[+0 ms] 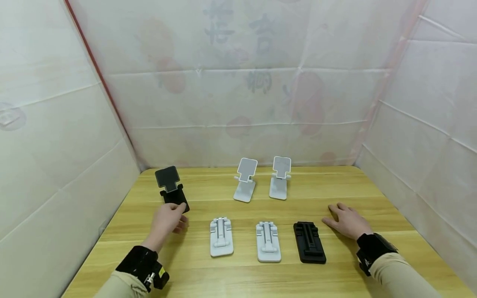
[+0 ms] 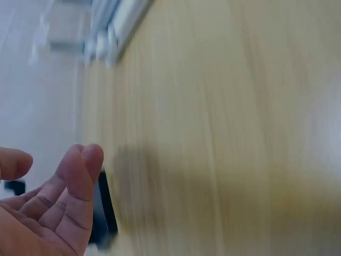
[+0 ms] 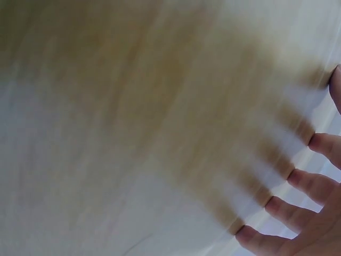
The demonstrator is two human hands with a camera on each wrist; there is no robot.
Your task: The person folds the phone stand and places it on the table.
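At the table's left, an unfolded black phone stand point(image 1: 167, 180) stands with its plate tilted up. My left hand point(image 1: 167, 219) is right at the front edge of its base, overlapping it in the head view. In the left wrist view the thumb is apart from the loosely bent fingers point(image 2: 80, 181), with nothing between them, and part of the black stand's base point(image 2: 101, 208) shows behind. My right hand point(image 1: 348, 221) rests on the table at the right, fingers spread and fingertips on the wood. Nearest to it lies a folded black phone stand point(image 1: 309, 243).
Two folded white phone stands, one left point(image 1: 221, 237) and one right point(image 1: 268, 241), lie flat mid-table. Farther back stand two unfolded white ones, a left one point(image 1: 244, 190) and a right one point(image 1: 278, 188). Sheeted walls point(image 1: 238, 107) border the wooden table point(image 1: 208, 273) behind and at the sides.
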